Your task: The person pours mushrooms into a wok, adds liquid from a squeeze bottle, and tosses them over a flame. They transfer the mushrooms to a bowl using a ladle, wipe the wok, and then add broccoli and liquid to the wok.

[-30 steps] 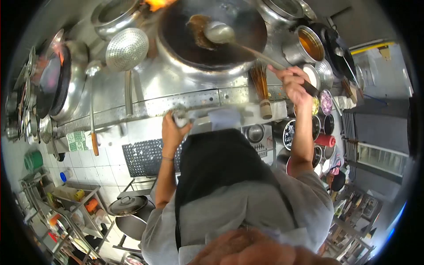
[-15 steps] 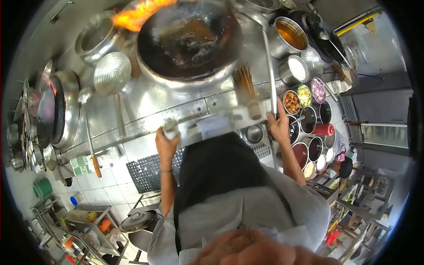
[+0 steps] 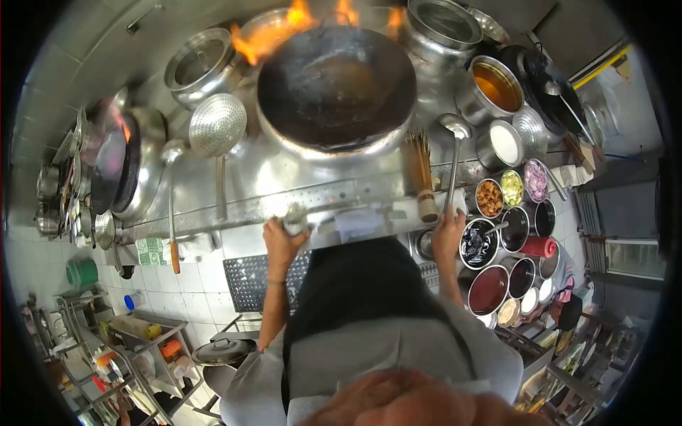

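Note:
My right hand is closed round the lower end of the handle of a steel ladle. The ladle's bowl points away from me, right of the wok. My left hand is closed on a small crumpled pale cloth at the stove's front edge. Ahead of both hands, a large blackened wok sits on its burner, with a dark oily sheen inside and orange flames behind its rim. A bamboo brush stands between the wok and the ladle.
A perforated skimmer and a wooden-handled ladle lie left of the wok. On the right are a pot of orange liquid, a pot of white liquid and several sauce and ingredient containers. A second wok stands far left.
The ladle has come down from beside the wok's far right side to nearer my right hand. Flames have spread along the wok's back rim. The view has shifted; my left hand stays at the edge.

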The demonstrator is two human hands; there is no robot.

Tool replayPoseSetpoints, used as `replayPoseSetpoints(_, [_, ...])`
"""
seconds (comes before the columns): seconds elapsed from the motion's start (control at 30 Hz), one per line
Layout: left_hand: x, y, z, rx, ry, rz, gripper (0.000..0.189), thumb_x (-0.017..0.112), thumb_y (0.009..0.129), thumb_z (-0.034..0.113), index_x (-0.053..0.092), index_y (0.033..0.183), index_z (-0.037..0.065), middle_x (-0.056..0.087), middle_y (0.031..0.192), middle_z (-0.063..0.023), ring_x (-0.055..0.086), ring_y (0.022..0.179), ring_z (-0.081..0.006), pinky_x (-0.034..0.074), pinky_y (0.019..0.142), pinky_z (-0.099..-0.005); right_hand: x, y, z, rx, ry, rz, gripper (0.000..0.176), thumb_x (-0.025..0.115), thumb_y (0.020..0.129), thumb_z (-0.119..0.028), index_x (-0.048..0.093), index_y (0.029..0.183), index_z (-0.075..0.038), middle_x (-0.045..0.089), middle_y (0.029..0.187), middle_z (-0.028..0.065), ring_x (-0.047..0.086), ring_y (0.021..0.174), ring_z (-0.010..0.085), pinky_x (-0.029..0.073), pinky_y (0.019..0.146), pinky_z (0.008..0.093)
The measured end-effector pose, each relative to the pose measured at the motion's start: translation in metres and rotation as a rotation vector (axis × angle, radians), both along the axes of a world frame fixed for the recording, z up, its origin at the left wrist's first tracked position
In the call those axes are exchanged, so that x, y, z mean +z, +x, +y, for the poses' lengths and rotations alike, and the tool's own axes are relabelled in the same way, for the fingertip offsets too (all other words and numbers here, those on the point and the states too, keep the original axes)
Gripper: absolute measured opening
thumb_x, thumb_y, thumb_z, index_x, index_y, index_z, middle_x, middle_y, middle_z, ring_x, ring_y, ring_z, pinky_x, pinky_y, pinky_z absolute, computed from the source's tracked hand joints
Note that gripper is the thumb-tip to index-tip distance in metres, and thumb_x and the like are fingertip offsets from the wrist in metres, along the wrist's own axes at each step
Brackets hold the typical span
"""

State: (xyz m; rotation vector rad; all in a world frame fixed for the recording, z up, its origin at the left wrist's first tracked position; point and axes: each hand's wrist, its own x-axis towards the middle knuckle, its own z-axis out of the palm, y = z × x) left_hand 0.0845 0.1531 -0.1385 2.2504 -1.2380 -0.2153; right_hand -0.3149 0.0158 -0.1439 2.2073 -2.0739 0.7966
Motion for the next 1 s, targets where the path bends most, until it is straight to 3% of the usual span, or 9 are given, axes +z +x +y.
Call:
replayPoseSetpoints(0.23, [0.123,-0.058,-0.109,-0.292,-0.442,-0.011,0.039,0.077,0.082,0.016,0.06,0.114,0.0,0.059,0.113,-0.0174,0.054,0.109,-0.0362,0.043,0.093,-0.0451,0.032,0.058,-0.04,0.124,0.425,0.233,0.065,0.07,0.086,-0.037,0.052,0.135,0.003,0.06,0.104,0.026,0.059,0.103,0.0413,0.049,0.088,0.0486])
replayPoseSetpoints(0.33, [0.134,-0.086,-0.163,-0.326,-0.514,-0.157,0.03,0.073,0.085,0.018,0.063,0.111,0.005,0.059,0.11,-0.0119,0.054,0.104,-0.0312,0.04,0.087,-0.0447,-0.049,-0.007,-0.081,0.32,0.47,-0.228,0.065,0.068,0.087,-0.032,0.05,0.137,0.006,0.063,0.101,0.024,0.063,0.091,0.0372,0.052,0.083,0.0463])
replayPoseSetpoints(0.4, [0.122,-0.097,-0.183,-0.277,-0.448,-0.174,0.026,0.07,0.087,0.023,0.064,0.105,0.006,0.059,0.103,-0.0098,0.054,0.099,-0.03,0.04,0.082,-0.0445,0.043,-0.004,-0.078,0.161,0.892,-0.932,0.04,0.063,0.088,-0.019,0.06,0.121,0.002,0.066,0.089,0.0098,0.062,0.066,0.0202,0.053,0.062,0.0307])
replayPoseSetpoints(0.47, [0.11,-0.091,-0.193,-0.261,-0.363,-0.177,0.023,0.068,0.089,0.028,0.064,0.099,0.007,0.059,0.097,-0.0082,0.054,0.095,-0.029,0.04,0.079,-0.0444,0.089,-0.012,-0.073,-0.059,0.885,-1.409,0.031,0.063,0.09,-0.02,0.062,0.115,-0.002,0.066,0.089,0.0092,0.064,0.07,0.0192,0.053,0.055,0.0325])
replayPoseSetpoints(0.6, [0.095,-0.057,-0.202,-0.374,-0.292,-0.157,0.027,0.061,0.094,0.033,0.061,0.084,0.008,0.059,0.086,-0.0081,0.055,0.09,-0.0286,0.04,0.076,-0.0449,0.156,0.011,-0.084,0.301,0.848,-1.656,0.055,0.062,0.088,-0.018,0.045,0.14,-0.01,0.063,0.104,0.0166,0.065,0.075,0.0247,0.057,0.053,0.0353])
replayPoseSetpoints(0.7, [0.076,-0.038,-0.202,-0.465,-0.345,-0.098,0.027,0.062,0.093,0.032,0.062,0.083,0.007,0.06,0.084,-0.0097,0.056,0.088,-0.0308,0.042,0.075,-0.0459,0.194,0.062,-0.127,0.527,0.903,-1.335,0.073,0.061,0.088,-0.015,0.031,0.154,-0.015,0.063,0.104,0.0172,0.062,0.06,0.0209,0.051,0.042,0.0278])
replayPoseSetpoints(0.83, [0.097,-0.044,-0.194,-0.421,-0.334,-0.09,0.024,0.066,0.09,0.029,0.064,0.082,0.006,0.062,0.082,-0.0105,0.058,0.086,-0.0322,0.046,0.071,-0.0477,0.227,0.164,-0.184,0.644,0.879,-0.244,0.069,0.07,0.088,-0.021,0.044,0.151,-0.014,0.067,0.084,0.0047,0.056,0.055,0.0104,0.043,0.039,0.0259])
replayPoseSetpoints(0.87, [0.097,-0.046,-0.194,-0.421,-0.324,-0.085,0.024,0.066,0.089,0.029,0.064,0.081,0.007,0.062,0.082,-0.0103,0.058,0.086,-0.0318,0.046,0.071,-0.0472,0.21,0.187,-0.203,0.882,0.782,-0.148,0.063,0.074,0.087,-0.033,0.055,0.143,-0.012,0.066,0.075,0.0006,0.055,0.053,0.0106,0.043,0.042,0.0311])
replayPoseSetpoints(1.0, [0.092,-0.049,-0.196,-0.409,-0.319,-0.074,0.023,0.067,0.089,0.029,0.064,0.081,0.007,0.062,0.084,-0.0088,0.058,0.087,-0.0296,0.045,0.072,-0.0449,0.155,0.31,-0.268,0.849,0.74,0.161,0.049,0.068,0.087,-0.035,0.063,0.127,-0.007,0.074,0.089,0.0142,0.069,0.059,0.029,0.056,0.052,0.0431])
